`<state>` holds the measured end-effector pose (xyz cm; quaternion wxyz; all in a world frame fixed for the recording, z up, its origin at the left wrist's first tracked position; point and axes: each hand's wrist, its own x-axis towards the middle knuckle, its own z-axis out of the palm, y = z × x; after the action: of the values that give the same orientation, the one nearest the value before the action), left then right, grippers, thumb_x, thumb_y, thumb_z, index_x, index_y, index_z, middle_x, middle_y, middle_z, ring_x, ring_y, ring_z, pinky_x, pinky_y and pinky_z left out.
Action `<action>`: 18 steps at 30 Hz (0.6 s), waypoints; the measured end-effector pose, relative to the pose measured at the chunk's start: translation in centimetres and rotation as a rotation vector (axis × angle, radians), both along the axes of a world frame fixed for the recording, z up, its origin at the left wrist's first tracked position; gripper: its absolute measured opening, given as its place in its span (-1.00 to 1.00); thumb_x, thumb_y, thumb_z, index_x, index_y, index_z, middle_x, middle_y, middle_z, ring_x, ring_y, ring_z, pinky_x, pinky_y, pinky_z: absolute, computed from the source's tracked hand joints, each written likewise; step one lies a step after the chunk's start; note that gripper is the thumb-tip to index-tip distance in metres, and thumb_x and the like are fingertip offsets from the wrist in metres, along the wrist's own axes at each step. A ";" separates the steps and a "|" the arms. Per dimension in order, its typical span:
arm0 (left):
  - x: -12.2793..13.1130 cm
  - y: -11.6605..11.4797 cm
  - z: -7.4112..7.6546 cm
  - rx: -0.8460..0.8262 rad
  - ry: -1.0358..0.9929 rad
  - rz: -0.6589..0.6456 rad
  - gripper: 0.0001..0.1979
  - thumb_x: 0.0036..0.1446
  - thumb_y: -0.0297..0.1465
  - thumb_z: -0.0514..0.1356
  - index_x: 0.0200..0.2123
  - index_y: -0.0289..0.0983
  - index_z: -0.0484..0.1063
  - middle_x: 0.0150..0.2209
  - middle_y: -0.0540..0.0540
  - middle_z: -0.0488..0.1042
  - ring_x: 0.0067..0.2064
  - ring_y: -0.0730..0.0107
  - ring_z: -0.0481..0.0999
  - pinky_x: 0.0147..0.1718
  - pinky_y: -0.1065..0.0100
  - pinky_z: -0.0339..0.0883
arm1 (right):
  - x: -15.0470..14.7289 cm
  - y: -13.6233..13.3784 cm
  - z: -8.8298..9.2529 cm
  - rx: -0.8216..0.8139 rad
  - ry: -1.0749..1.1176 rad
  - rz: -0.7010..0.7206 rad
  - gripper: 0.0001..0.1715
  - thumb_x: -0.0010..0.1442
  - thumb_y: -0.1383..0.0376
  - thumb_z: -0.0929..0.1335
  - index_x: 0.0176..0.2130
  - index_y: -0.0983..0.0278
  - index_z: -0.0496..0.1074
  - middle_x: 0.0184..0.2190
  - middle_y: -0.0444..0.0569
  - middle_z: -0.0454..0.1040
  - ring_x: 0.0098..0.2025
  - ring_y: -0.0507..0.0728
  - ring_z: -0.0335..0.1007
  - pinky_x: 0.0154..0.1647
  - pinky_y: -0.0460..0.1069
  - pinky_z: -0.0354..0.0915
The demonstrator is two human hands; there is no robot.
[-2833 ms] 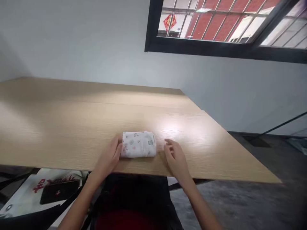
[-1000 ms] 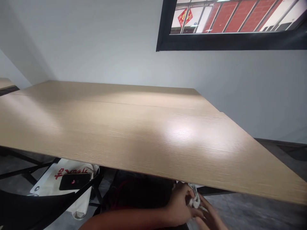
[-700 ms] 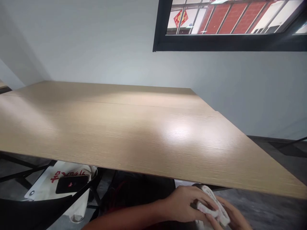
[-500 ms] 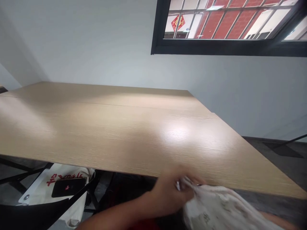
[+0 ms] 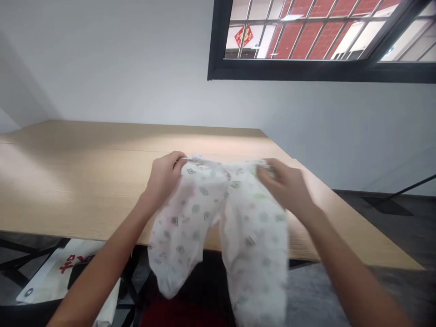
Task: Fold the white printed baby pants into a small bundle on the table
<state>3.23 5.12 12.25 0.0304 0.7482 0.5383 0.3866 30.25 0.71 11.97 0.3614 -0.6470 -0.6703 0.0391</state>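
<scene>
A pair of white printed pants (image 5: 254,227) hangs by its waistband between my hands, its two legs dropping over the front edge of the table (image 5: 102,190). My left hand (image 5: 168,170) pinches one end of the waistband. The other end is gripped by my right hand (image 5: 281,179), slightly blurred by motion. Small green and grey figures dot the thin fabric. The lower end of the leg on the right runs out of view at the bottom.
Below the table at left, a white cloth bag (image 5: 54,284) with red lettering lies on a dark chair, a black phone (image 5: 75,272) on it, partly behind my left forearm. Beyond the table are a wall and a barred window (image 5: 289,68). A thin dark stand (image 5: 388,206) is at far right.
The pants have come up from below the table's front right edge to above the tabletop and are spread out. Both hands now hold the waistband, wide apart.
</scene>
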 end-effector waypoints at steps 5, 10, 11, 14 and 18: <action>-0.9 10.6 -5.9 -0.303 0.133 0.022 -0.84 0.22 -0.40 0.10 -0.38 -0.35 0.37 -0.46 -0.01 0.37 -0.41 0.40 0.39 -0.36 0.32 0.30 | -1.7 12.6 -6.2 -0.250 -0.135 0.158 -0.79 0.18 0.27 0.16 -0.47 0.28 0.17 -0.56 -0.14 0.25 -0.50 -0.04 0.11 -0.47 -0.13 0.02; 0.5 14.7 -8.5 -0.374 0.187 0.062 -0.78 0.23 -0.29 0.09 -0.23 -0.35 0.36 -0.25 -0.10 0.38 -0.24 0.29 0.40 -0.22 0.17 0.31 | -1.8 17.1 -9.0 -0.292 -0.185 0.092 -0.72 0.22 0.27 0.09 -0.30 0.34 0.28 -0.39 0.05 0.38 -0.38 0.07 0.24 -0.36 -0.06 0.12; 0.8 14.7 -8.5 -0.354 0.189 0.069 -0.77 0.23 -0.29 0.08 -0.19 -0.35 0.35 -0.19 -0.13 0.36 -0.18 0.25 0.38 -0.17 0.13 0.28 | -2.1 17.3 -8.9 -0.288 -0.191 0.061 -0.66 0.23 0.27 0.07 -0.22 0.38 0.29 -0.31 0.13 0.39 -0.31 0.12 0.27 -0.30 -0.02 0.15; 1.7 13.7 -8.2 -0.277 0.195 0.025 -0.73 0.24 -0.31 0.07 -0.06 -0.34 0.29 -0.02 -0.19 0.27 0.02 0.12 0.25 -0.01 0.00 0.11 | -4.1 16.2 -8.5 -0.234 -0.219 0.010 -0.52 0.25 0.24 0.04 0.04 0.47 0.18 0.01 0.31 0.25 0.01 0.28 0.18 -0.04 0.12 0.12; 1.9 10.9 -8.0 -0.301 0.216 -0.197 -0.69 0.22 -0.35 0.08 0.02 -0.29 0.26 0.07 -0.17 0.23 0.08 0.13 0.21 0.04 0.01 0.05 | -8.7 12.5 -8.6 -0.149 -0.203 0.423 -0.45 0.29 0.22 -0.04 0.19 0.34 0.04 0.12 0.08 0.21 0.12 0.13 0.11 0.13 0.05 0.04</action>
<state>5.09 15.99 4.22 0.1217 0.8214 0.5142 0.2146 21.59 13.20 3.42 0.2270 -0.5178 -0.8190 0.0980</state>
